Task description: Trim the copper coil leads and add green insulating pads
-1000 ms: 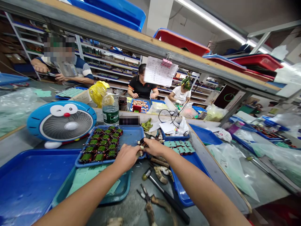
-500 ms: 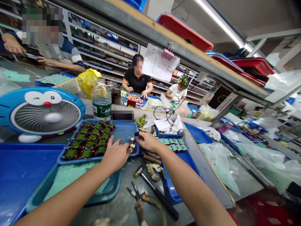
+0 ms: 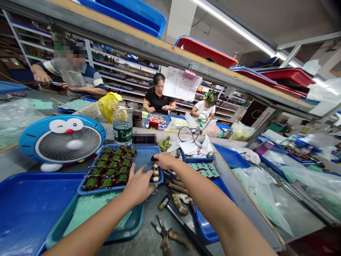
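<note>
A blue tray (image 3: 144,152) holds rows of copper-wound coils with green tops (image 3: 109,172) on its left. Along its right side stands a short row of smaller coils with pale tops (image 3: 156,173). My left hand (image 3: 139,184) reaches over the tray's front edge, fingers spread, its index fingertip close by the pale-topped coils. My right hand (image 3: 163,161) is at the tray's right rim, just behind those coils, with its fingers curled together. Something dark shows at its fingertips; what it is I cannot make out.
A hammer (image 3: 178,217) and pliers (image 3: 163,231) lie in front on the bench. Another blue tray (image 3: 210,227) carries green-wrapped pieces (image 3: 206,170). A cartoon-faced fan (image 3: 64,140) and a water bottle (image 3: 122,126) stand behind. Co-workers sit across the bench under an overhead shelf (image 3: 149,41).
The view has shifted, so the bench appears lower and farther right. Both hands remain at the tray's right side; more pale-topped coils show between them.
</note>
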`<action>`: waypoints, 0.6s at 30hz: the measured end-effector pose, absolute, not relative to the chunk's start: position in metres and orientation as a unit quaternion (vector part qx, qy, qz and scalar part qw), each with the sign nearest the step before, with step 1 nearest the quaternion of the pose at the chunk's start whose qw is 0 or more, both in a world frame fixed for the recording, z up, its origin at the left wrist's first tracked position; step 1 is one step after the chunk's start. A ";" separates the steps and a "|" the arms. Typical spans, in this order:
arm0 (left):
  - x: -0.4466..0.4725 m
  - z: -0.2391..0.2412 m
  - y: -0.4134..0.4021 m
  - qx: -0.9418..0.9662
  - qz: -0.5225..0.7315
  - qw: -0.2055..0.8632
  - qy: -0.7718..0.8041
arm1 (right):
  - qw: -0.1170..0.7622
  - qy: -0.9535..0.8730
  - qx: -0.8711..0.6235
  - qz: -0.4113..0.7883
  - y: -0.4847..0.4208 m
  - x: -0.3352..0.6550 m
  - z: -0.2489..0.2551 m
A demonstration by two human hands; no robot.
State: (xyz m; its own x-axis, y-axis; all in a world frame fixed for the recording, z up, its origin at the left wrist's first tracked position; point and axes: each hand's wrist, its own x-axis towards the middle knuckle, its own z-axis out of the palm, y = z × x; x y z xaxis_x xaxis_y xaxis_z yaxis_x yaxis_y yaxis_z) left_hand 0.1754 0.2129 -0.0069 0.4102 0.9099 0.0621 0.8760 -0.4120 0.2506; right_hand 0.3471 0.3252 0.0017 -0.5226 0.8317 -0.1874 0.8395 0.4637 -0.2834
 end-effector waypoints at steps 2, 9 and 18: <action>0.174 -0.010 0.213 0.832 0.099 0.087 0.538 | 0.011 0.859 0.477 -0.184 0.326 0.346 0.001; 0.174 -0.017 0.206 0.824 0.136 0.072 0.546 | 0.002 0.859 0.457 -0.231 0.323 0.346 -0.005; 0.172 -0.019 0.198 0.831 0.183 0.048 0.523 | -0.044 0.848 0.465 -0.251 0.317 0.348 -0.010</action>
State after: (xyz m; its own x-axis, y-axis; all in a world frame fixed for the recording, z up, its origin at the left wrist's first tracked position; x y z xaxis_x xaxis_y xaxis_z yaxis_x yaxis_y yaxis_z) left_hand 0.1724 0.1983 -0.0194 0.3854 0.8873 0.2533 0.8521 -0.4476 0.2712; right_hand 0.3483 0.3170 -0.0100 -0.5641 0.8102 -0.1593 0.7664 0.4420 -0.4662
